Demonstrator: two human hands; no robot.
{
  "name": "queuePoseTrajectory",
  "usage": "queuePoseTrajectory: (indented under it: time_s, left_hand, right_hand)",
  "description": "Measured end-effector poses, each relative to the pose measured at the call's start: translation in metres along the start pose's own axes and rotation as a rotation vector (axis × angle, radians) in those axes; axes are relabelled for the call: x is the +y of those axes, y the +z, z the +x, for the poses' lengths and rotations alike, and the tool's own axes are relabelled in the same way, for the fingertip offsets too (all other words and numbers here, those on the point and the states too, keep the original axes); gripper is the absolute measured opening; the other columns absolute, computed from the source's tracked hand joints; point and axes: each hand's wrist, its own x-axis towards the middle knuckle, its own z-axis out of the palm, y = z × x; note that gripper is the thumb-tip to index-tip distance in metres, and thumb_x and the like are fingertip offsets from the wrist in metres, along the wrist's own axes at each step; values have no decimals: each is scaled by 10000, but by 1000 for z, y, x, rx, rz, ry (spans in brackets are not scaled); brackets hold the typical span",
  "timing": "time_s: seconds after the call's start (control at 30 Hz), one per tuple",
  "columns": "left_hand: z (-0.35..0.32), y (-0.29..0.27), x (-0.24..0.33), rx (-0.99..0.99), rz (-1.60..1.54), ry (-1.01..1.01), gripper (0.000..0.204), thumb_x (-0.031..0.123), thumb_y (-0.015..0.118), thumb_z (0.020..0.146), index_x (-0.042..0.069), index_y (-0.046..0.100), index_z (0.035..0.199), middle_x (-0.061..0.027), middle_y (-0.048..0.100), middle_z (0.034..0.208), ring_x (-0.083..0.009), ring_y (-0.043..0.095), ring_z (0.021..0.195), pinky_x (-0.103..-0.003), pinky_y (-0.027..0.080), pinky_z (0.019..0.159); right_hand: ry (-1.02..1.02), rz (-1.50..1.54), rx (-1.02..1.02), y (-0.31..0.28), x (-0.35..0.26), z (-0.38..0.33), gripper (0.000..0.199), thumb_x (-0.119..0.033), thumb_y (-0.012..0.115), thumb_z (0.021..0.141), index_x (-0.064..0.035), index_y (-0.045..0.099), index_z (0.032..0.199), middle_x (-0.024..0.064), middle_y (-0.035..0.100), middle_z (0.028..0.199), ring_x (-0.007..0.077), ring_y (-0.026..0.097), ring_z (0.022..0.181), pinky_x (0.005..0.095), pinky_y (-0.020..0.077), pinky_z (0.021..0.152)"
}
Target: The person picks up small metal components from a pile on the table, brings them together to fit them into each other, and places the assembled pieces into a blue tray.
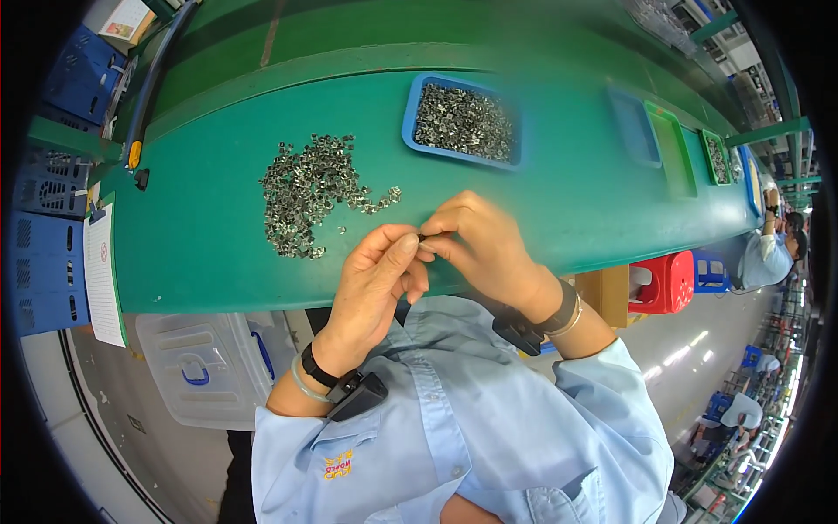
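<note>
My left hand (pixel 377 284) and my right hand (pixel 478 237) meet over the near edge of the green table, fingertips together. Between them is a small dark metal part (pixel 422 237), pinched by the thumb and fingers of both hands; its exact shape is too small to make out. Just beyond my left hand lies a loose pile of small shiny metal parts (pixel 305 192), with a short trail of them reaching right toward my fingers. Farther off, a blue tray (pixel 408 118) holds a heap of similar small metal parts (pixel 463 120).
Along the table (pixel 209 236) to the right stand an empty-looking green tray (pixel 670 148) and a blurred blue tray (pixel 635 127). A clipboard (pixel 105 271) hangs at the left edge. Below are a clear plastic box (pixel 196 367) and a red stool (pixel 670 284). Another person (pixel 772 253) sits far right.
</note>
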Motion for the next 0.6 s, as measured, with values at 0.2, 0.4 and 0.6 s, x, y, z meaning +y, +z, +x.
queuePoseTrajectory:
  time_s: [0.2,0.4,0.6]
  left_hand:
    - [-1,1,-2,-17,-41,-26,205,188,565,938,19,566,1053,-52,616,845,-100,533,625,-228,417,526]
    - [-2,-7,0,-95,12,-35,192,172,581,927,11,579,1031,-49,617,824,-105,539,624,-228,424,526]
    - [-2,-4,-1,-79,42,-38,199,180,585,925,7,584,1022,-48,615,817,-104,546,627,-226,432,530]
  right_hand:
    - [69,78,-39,-3,-2,-10,212,-16,708,742,-68,601,917,59,602,844,224,587,782,314,485,664]
    - [221,323,-59,-8,-7,-13,199,-27,707,751,-62,612,922,47,601,860,211,586,790,317,491,689]
    - [81,213,-67,-12,-4,-12,159,-27,705,753,-53,623,887,45,598,854,210,589,776,315,495,664]
